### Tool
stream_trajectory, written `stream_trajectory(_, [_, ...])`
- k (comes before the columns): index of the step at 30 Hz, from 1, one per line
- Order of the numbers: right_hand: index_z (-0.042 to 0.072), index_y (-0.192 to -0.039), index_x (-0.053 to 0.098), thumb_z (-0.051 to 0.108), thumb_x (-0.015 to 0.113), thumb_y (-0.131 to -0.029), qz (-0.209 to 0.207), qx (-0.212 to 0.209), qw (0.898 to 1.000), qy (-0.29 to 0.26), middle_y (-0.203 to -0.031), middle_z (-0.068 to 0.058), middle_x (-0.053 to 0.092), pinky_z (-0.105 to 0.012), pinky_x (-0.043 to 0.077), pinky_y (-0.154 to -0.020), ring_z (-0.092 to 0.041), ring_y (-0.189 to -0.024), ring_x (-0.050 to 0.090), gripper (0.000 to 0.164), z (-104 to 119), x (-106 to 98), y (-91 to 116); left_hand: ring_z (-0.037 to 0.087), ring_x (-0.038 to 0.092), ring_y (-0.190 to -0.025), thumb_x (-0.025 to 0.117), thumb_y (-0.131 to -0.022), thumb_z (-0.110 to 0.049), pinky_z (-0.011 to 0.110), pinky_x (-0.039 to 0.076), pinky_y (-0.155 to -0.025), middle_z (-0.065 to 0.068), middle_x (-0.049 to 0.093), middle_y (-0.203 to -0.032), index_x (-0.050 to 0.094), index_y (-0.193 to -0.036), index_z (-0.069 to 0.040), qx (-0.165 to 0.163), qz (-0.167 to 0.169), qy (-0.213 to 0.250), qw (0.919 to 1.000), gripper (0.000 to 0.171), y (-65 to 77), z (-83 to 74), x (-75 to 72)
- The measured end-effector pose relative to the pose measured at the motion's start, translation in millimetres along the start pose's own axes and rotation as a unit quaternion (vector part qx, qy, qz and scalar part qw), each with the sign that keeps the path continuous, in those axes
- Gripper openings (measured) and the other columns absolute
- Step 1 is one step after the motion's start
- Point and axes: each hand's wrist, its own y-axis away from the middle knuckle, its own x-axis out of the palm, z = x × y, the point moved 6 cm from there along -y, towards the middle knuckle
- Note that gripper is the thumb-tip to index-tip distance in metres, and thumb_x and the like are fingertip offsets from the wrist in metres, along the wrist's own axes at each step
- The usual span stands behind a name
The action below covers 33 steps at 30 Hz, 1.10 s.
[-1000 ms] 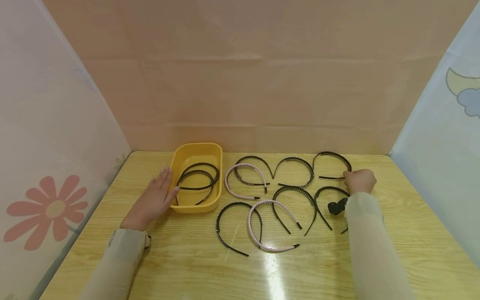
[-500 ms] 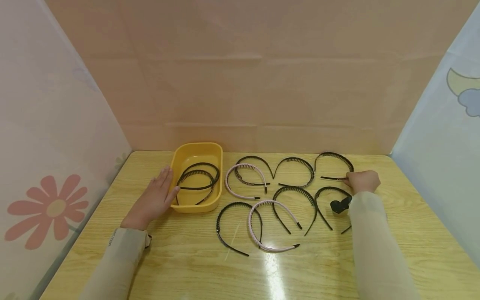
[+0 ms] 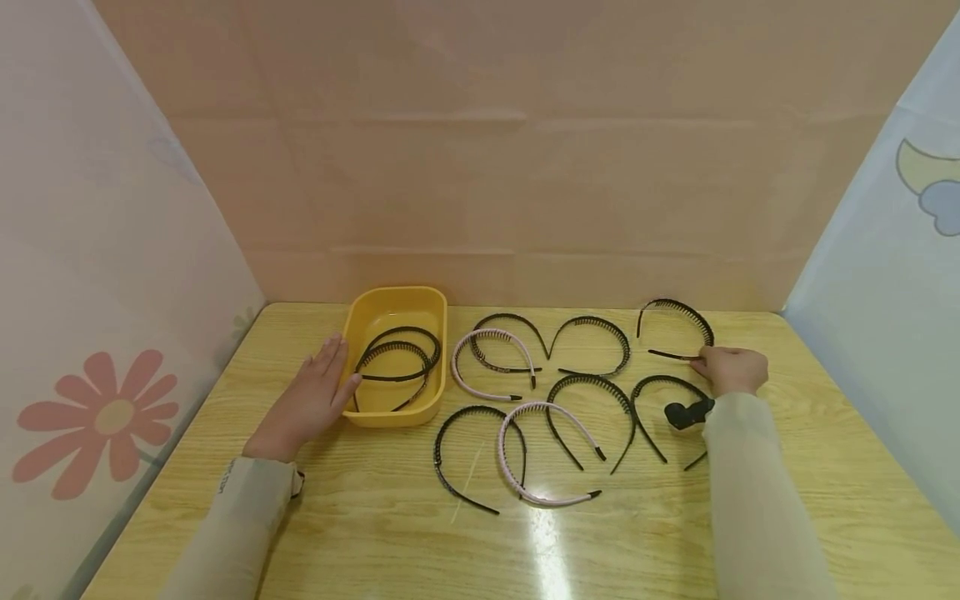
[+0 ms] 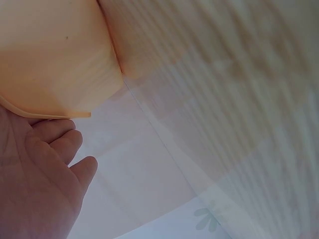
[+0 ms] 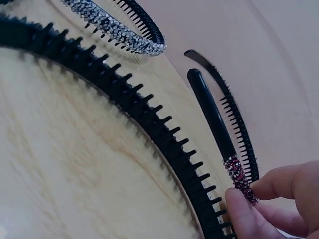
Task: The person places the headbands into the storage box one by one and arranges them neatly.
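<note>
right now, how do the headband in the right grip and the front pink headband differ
The held headband is black with red and silver sparkles; the front pink headband is pale pink with black tips. The right grip pinches the held headband; the front pink headband lies on the table, overlapping a black headband. Both are open-ended arcs.

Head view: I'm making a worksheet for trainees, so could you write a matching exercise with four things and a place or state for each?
1. Left hand
2. Right hand
3. Yellow tray
4. Pink headbands

A. Contains black headbands
B. Overlap other black headbands on the table
C. Pinches a sparkly headband
D. Touches the tray

Pairs: 1-D, 2-C, 3-A, 4-B
</note>
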Motion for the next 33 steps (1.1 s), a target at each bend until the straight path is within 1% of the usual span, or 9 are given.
stream_trajectory(3, [-0.002, -0.125, 0.059, 0.0, 0.063, -0.094, 0.005, 0.0, 1.0, -0.015, -0.059, -0.001, 0.068, -0.021, 0.059, -0.064, -0.011, -0.057, 0.072, 0.032, 1.8, -0.1, 4.7, 0.043, 0.005, -0.154, 0.031, -0.111, -0.046, 0.062, 0.009, -0.121, 0.027, 0.006, -0.166, 0.012, -0.157, 0.011, 0.0, -0.001, -0.001, 1.0, 0.076, 0.2, -1.2, -0.4])
stream_trajectory(6, [-0.001, -0.119, 0.062, -0.001, 0.063, -0.094, 0.013, -0.002, 0.999, -0.032, -0.062, -0.003, 0.068, -0.022, 0.06, -0.068, -0.013, -0.06, 0.073, 0.025, 4.3, 1.6, 11.0, 0.043, 0.004, -0.154, 0.031, -0.111, -0.045, 0.062, 0.009, -0.121, 0.028, 0.005, -0.166, 0.012, -0.157, 0.011, 0.0, 0.0, -0.001, 1.0, 0.075, 0.4, -1.8, -0.7])
stream_trajectory(10, [-0.007, -0.138, 0.054, 0.001, 0.064, -0.095, 0.026, -0.016, 0.999, -0.035, -0.073, 0.0, 0.068, -0.024, 0.06, -0.072, -0.013, -0.064, 0.074, 0.045, 9.3, 7.7, 19.5, 0.043, 0.003, -0.154, 0.032, -0.111, -0.043, 0.063, 0.008, -0.121, 0.028, 0.004, -0.166, 0.011, -0.157, 0.012, -0.002, 0.001, -0.001, 1.0, 0.074, 0.9, -0.5, -0.4])
stream_trajectory(12, [-0.006, -0.142, 0.051, 0.003, 0.065, -0.095, 0.03, -0.023, 0.999, -0.028, -0.082, 0.001, 0.066, -0.024, 0.06, -0.074, -0.011, -0.065, 0.074, 0.05, 12.2, 11.5, 22.7, 0.043, 0.003, -0.154, 0.031, -0.111, -0.044, 0.062, 0.008, -0.121, 0.027, 0.004, -0.166, 0.011, -0.157, 0.011, -0.004, 0.002, -0.002, 1.0, 0.075, 1.2, 0.7, -0.3])
stream_trajectory(16, [-0.005, -0.141, 0.052, 0.002, 0.065, -0.095, 0.035, -0.039, 0.998, -0.03, -0.102, -0.003, 0.058, -0.023, 0.059, -0.075, -0.009, -0.067, 0.073, 0.048, 18.9, 19.9, 28.6, 0.041, 0.001, -0.154, 0.028, -0.111, -0.049, 0.062, 0.006, -0.121, 0.025, 0.002, -0.167, 0.008, -0.158, 0.009, -0.009, 0.006, -0.002, 0.9999, 0.078, 1.0, 3.8, 0.6])
stream_trajectory(18, [-0.006, -0.139, 0.052, 0.001, 0.065, -0.095, 0.039, -0.046, 0.997, -0.038, -0.106, -0.004, 0.056, -0.022, 0.059, -0.074, -0.008, -0.068, 0.073, 0.047, 22.4, 24.2, 32.7, 0.041, 0.001, -0.154, 0.027, -0.111, -0.05, 0.062, 0.006, -0.121, 0.025, 0.001, -0.167, 0.008, -0.158, 0.009, -0.01, 0.008, 0.0, 0.9999, 0.078, 0.9, 4.9, 1.2])
stream_trajectory(27, [-0.009, -0.135, 0.054, -0.004, 0.066, -0.093, 0.06, -0.105, 0.991, -0.06, -0.088, -0.002, 0.065, -0.022, 0.059, -0.071, -0.009, -0.068, 0.073, 0.044, 38.4, 38.3, 53.1, 0.042, 0.001, -0.154, 0.027, -0.111, -0.049, 0.062, 0.006, -0.121, 0.026, 0.002, -0.167, 0.008, -0.158, 0.009, -0.009, 0.008, 0.001, 0.9999, 0.078, 0.3, 3.6, 1.8])
stream_trajectory(29, [-0.01, -0.135, 0.054, -0.004, 0.066, -0.093, 0.066, -0.114, 0.99, -0.059, -0.089, -0.002, 0.065, -0.022, 0.059, -0.071, -0.009, -0.068, 0.073, 0.044, 41.0, 41.9, 56.2, 0.042, 0.002, -0.154, 0.027, -0.111, -0.049, 0.062, 0.007, -0.121, 0.026, 0.003, -0.167, 0.008, -0.158, 0.009, -0.009, 0.007, -0.001, 0.9999, 0.078, -0.4, 3.4, 1.5])
stream_trajectory(33, [-0.01, -0.136, 0.054, -0.003, 0.067, -0.093, 0.075, -0.111, 0.989, -0.055, -0.092, -0.003, 0.064, -0.021, 0.059, -0.072, -0.008, -0.068, 0.072, 0.045, 43.5, 49.4, 62.3, 0.041, 0.002, -0.154, 0.028, -0.111, -0.049, 0.062, 0.007, -0.121, 0.026, 0.003, -0.167, 0.008, -0.158, 0.009, -0.007, 0.006, -0.002, 1.0, 0.078, -0.3, 1.7, 0.8])
